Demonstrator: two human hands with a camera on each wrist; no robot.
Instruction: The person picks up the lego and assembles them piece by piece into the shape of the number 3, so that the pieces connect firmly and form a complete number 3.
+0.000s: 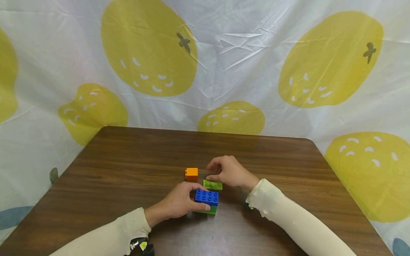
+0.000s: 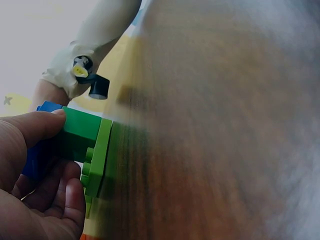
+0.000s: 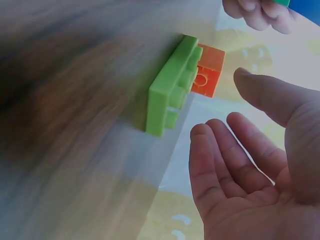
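Observation:
My left hand (image 1: pixel 180 201) grips a stack with a blue brick (image 1: pixel 206 196) on top and a green brick (image 1: pixel 212 209) under it. In the left wrist view the thumb lies across the blue and green bricks (image 2: pixel 82 130), above a light green plate (image 2: pixel 102 157). Behind the stack, a separate light green plate (image 1: pixel 213 185) lies studs up on the table. My right hand (image 1: pixel 232 172) hovers at its right with fingers apart, holding nothing; the right wrist view shows the hand (image 3: pixel 245 170) not touching that plate (image 3: pixel 172 85).
An orange brick (image 1: pixel 192 174) lies on its side on the brown table (image 1: pixel 144 153), behind and left of the loose plate. A white cloth (image 1: pixel 230 78) with yellow fruit prints hangs beyond the table's far edge.

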